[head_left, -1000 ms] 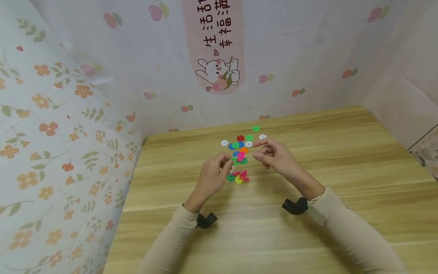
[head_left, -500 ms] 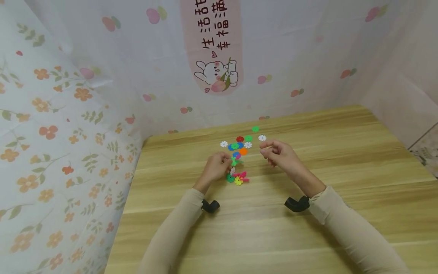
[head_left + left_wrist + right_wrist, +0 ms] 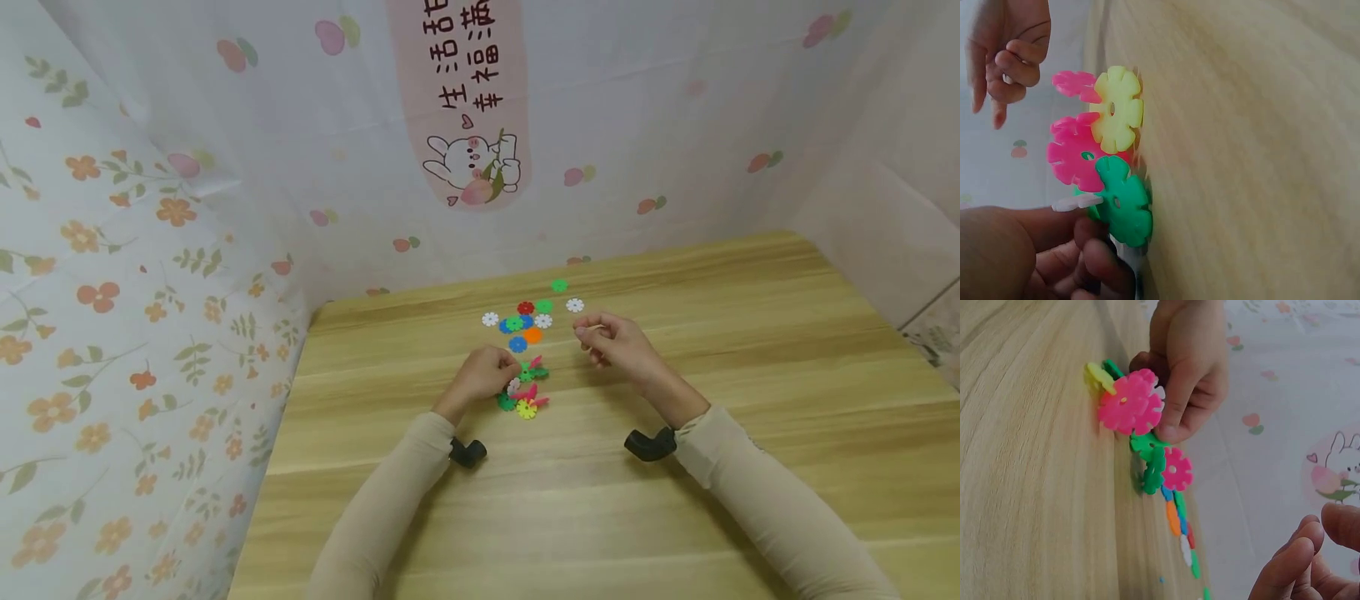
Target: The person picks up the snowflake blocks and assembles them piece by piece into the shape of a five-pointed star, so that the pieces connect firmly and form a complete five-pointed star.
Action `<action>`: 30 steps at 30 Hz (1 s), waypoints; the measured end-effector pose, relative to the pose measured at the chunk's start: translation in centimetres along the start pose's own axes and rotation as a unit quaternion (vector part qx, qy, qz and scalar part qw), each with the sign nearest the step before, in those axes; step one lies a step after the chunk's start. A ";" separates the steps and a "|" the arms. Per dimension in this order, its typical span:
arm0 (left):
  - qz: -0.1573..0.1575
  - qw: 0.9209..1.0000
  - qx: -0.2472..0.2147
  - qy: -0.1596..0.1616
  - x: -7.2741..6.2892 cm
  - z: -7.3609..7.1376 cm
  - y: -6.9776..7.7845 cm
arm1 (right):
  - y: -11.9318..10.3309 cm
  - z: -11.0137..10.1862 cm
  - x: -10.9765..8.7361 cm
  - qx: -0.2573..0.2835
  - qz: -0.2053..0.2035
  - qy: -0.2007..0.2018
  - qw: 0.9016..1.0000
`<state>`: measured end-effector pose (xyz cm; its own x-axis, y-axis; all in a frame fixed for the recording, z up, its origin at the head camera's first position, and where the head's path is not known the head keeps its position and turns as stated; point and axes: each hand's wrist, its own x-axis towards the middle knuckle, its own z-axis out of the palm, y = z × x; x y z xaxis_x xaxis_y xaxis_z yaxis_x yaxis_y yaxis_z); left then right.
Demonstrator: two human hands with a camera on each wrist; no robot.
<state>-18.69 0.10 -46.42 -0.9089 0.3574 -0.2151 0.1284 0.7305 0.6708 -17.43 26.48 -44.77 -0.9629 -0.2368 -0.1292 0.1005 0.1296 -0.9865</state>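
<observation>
My left hand (image 3: 487,372) pinches a joined group of plastic snowflake discs, low over the table. The group has a yellow disc (image 3: 1117,109), pink discs (image 3: 1127,403), a dark green disc (image 3: 1124,206) and a pale disc (image 3: 513,386). At its far end are a green disc (image 3: 1147,444) and an upright pink disc (image 3: 1177,469). Exactly which disc the fingertips grip is partly hidden. My right hand (image 3: 618,343) hovers to the right of the group, its fingers loosely bent, with nothing seen between thumb and fingers.
Loose discs lie flat behind the group: blue (image 3: 518,344), orange (image 3: 532,335), red (image 3: 526,307), white (image 3: 490,319), green (image 3: 559,285) and others. The wooden table (image 3: 675,500) meets a printed cloth (image 3: 637,108) at the back and left.
My right hand has drawn away to the right from the discs. The green and pink end of the group has shifted nearer to me along with my left hand, uncovering a blue disc.
</observation>
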 end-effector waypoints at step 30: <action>-0.110 0.968 -0.184 0.128 6.2 -3.1 -2.3 | 0.7 -1.6 0.4 0.002 0.037 0.015 0.999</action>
<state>-25.89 -1.17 -47.05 -0.9729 0.0267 -0.2295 -0.1862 0.4980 0.8470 -18.14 27.98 -45.36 -0.9598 -0.1978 -0.1991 0.1730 0.1415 -0.9747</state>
